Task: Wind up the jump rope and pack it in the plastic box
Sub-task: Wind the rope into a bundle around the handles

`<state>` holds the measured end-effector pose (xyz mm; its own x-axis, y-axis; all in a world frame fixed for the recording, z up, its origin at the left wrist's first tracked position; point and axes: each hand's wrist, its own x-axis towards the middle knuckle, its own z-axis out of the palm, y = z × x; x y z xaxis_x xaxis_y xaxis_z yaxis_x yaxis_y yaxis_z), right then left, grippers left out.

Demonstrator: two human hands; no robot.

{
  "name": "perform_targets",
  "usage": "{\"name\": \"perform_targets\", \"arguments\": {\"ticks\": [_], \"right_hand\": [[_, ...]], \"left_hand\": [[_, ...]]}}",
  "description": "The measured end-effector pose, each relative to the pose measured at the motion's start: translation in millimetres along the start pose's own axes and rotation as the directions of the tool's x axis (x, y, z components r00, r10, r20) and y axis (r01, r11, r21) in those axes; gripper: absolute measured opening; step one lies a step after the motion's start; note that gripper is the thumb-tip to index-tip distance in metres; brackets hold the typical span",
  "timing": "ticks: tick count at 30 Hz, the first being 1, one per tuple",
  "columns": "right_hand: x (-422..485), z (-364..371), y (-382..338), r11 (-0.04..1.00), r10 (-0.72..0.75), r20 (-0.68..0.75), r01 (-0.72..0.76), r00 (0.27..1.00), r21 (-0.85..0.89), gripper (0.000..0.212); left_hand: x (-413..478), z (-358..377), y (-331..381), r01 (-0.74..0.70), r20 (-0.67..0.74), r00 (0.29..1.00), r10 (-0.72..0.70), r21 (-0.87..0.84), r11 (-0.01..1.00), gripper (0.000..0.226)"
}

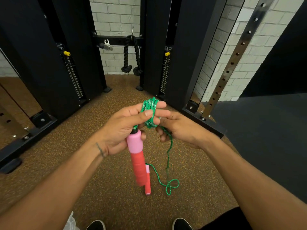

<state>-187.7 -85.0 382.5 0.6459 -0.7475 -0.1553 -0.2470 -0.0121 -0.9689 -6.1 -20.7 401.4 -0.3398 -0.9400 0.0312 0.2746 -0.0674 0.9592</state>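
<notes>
Mid-frame, winding looks nearly done: the left hand (123,128) grips the pink handle (134,143) with the green jump rope (149,106) coiled round its fingers, while the right hand (180,128), close beside, pinches the loose tail (169,155) running to the second handle (147,180) on the floor, so I'd say a few more wraps come next.

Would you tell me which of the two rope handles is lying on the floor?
The far handle, down where the rope trails; the near handle is off the floor, held in the left hand.
</notes>
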Motion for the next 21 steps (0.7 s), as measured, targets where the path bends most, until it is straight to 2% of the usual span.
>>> {"name": "perform_targets", "arguments": {"ticks": [5,8,11,13,16,18,21], "right_hand": [[-2,1,-5,0.999,0.037,0.036,-0.038,0.999,0.025,0.024],[-4,2,-7,0.992,0.065,0.05,-0.059,0.997,-0.115,0.029],[-7,12,-7,0.978,0.07,0.108,-0.047,0.992,-0.203,0.028],[-8,18,-7,0.971,0.083,0.144,-0.048,0.986,-0.233,0.023],[-13,22,-10,0.962,0.099,0.241,-0.031,0.966,-0.271,0.018],[-18,20,-16,0.956,0.067,0.248,0.009,0.966,-0.292,0.019],[-23,10,-31,0.948,-0.088,0.162,0.133,0.983,-0.291,0.021]], "left_hand": [[5,7,-1,-0.017,-0.155,0.987,0.045,0.178,0.984,0.037],[7,12,-1,-0.042,-0.255,0.963,0.089,0.183,0.982,0.024],[11,12,-1,-0.043,-0.358,0.929,0.09,0.138,0.989,0.023],[12,10,-1,-0.035,-0.352,0.932,0.092,0.166,0.985,0.024],[11,3,0,0.003,-0.302,0.948,0.099,0.32,0.948,0.03],[10,-6,-1,0.048,-0.277,0.956,0.099,0.479,0.876,0.03],[7,-14,-3,0.105,-0.235,0.969,0.073,0.665,0.74,0.027]]}}
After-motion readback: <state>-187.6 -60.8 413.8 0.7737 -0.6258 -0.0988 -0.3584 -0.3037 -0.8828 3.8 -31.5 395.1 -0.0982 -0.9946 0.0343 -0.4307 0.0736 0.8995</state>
